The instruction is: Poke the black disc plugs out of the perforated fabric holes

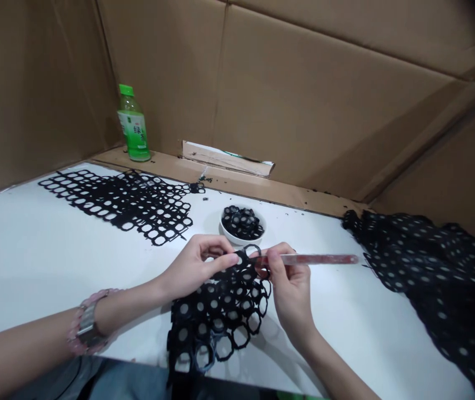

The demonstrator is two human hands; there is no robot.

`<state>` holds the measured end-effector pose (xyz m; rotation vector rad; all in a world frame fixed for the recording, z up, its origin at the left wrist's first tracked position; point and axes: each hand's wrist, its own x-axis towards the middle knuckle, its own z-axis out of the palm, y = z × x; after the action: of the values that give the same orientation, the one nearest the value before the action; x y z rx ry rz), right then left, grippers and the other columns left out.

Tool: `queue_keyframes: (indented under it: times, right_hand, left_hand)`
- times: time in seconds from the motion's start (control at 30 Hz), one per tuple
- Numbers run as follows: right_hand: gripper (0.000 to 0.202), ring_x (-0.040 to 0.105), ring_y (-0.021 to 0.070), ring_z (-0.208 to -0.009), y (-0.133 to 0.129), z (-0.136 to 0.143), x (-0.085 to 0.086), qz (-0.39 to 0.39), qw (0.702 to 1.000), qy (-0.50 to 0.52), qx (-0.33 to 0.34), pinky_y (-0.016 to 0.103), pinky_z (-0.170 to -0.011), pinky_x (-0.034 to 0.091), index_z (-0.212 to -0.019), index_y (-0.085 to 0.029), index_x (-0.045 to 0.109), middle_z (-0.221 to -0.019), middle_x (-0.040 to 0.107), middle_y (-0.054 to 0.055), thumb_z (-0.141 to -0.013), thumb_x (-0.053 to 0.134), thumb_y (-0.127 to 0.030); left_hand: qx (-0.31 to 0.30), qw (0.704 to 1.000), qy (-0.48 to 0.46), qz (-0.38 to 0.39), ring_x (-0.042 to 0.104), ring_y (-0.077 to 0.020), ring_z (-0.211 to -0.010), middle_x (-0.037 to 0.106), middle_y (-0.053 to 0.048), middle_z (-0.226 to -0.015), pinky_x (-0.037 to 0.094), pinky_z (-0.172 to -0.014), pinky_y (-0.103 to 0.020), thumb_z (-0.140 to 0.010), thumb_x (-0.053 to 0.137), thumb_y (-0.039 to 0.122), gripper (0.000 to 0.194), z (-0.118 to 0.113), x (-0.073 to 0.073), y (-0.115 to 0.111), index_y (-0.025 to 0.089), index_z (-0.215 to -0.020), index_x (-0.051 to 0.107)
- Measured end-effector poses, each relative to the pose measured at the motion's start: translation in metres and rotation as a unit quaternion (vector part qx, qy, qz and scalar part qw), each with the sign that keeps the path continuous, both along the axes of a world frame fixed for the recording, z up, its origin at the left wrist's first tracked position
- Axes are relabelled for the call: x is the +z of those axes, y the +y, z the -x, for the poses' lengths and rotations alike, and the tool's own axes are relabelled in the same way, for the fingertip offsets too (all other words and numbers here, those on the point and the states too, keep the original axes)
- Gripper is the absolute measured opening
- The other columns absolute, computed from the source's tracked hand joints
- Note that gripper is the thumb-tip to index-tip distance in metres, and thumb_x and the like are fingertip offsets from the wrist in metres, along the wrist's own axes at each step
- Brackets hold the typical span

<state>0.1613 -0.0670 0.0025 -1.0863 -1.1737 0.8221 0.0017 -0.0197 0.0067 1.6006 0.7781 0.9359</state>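
A black mesh piece (214, 305) of joined rings, some with pale round centres, hangs between my hands and drapes over the table's front edge. My left hand (199, 264) pinches its upper edge between thumb and fingers. In my right hand (289, 278) is a thin reddish stick (324, 259), held level and pointing right; the fingertips are at the mesh's upper right edge, beside an open ring. Just behind the hands stands a white bowl (243, 241) full of small black ringed pieces (242, 221).
Flat black netting (124, 200) lies at the left on the white table (329, 316). A heap of dotted black mesh (437, 278) covers the right side. Behind the netting stands a green bottle (134, 130). Cardboard walls (304, 100) enclose the table, with small black scraps along the back.
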Motion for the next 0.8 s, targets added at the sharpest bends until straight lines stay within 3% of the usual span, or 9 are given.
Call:
queue_keyframes:
  times: [0.27, 0.43, 0.8]
  right_hand:
    - [0.024, 0.057, 0.0140, -0.061, -0.0042, 0.0005, -0.0004, -0.009, 0.999, -0.047, 0.003, 0.023, -0.056, 0.046, -0.068, -0.021, 0.061, -0.065, 0.063, 0.001, -0.087, 0.055, -0.034]
    - [0.021, 0.050, 0.0125, -0.057, -0.0069, -0.0001, -0.0018, -0.043, 0.992, -0.117, -0.009, 0.022, -0.050, 0.040, -0.070, -0.020, 0.060, -0.061, 0.056, -0.001, -0.089, 0.052, -0.028]
    - [0.025, 0.036, 0.0085, -0.047, 0.0000, 0.0059, -0.0036, -0.209, 0.920, -0.331, -0.024, 0.022, -0.045, 0.031, -0.064, -0.019, 0.045, -0.055, 0.040, -0.005, -0.086, 0.050, -0.008]
  left_hand:
    - [0.013, 0.999, -0.015, -0.025, 0.051, -0.0089, -0.057, 0.058, 0.003, -0.060, 0.040, -0.057, -0.018, -0.079, 0.060, 0.024, 0.018, 0.0000, -0.0018, -0.0023, 0.014, -0.064, 0.059]
    - [0.021, 0.999, 0.001, -0.046, 0.053, -0.0095, -0.060, 0.059, 0.002, -0.062, 0.041, -0.058, -0.018, -0.080, 0.060, 0.023, 0.017, 0.0011, -0.0026, -0.0044, 0.014, -0.066, 0.060]
    - [0.020, 0.987, 0.043, -0.151, 0.056, -0.0098, -0.062, 0.065, 0.001, -0.066, 0.041, -0.060, -0.018, -0.083, 0.058, 0.019, 0.015, 0.0042, -0.0045, -0.0082, 0.014, -0.070, 0.064]
